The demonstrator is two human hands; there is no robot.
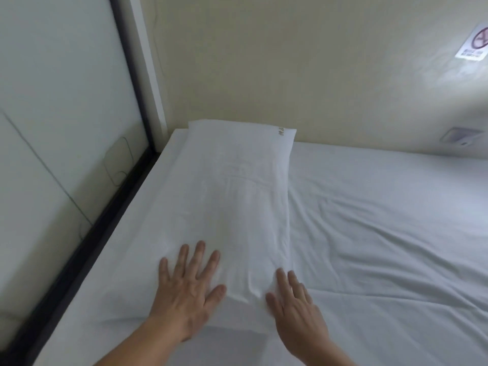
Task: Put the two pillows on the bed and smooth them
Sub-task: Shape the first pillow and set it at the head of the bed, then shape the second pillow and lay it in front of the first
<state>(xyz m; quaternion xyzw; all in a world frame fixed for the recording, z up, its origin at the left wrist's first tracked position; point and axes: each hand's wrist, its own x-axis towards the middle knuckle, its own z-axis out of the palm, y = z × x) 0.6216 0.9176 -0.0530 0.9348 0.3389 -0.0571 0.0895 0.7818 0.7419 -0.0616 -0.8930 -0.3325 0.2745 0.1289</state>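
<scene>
While both hands are pressing flat, fingers spread, the left hand (184, 289) and right hand (295, 302) are risking pushing the pillow (235, 196) askew, bunching its near corner. It is lying on the bed (383, 220) beside pale walls; second pillow unseen.
</scene>
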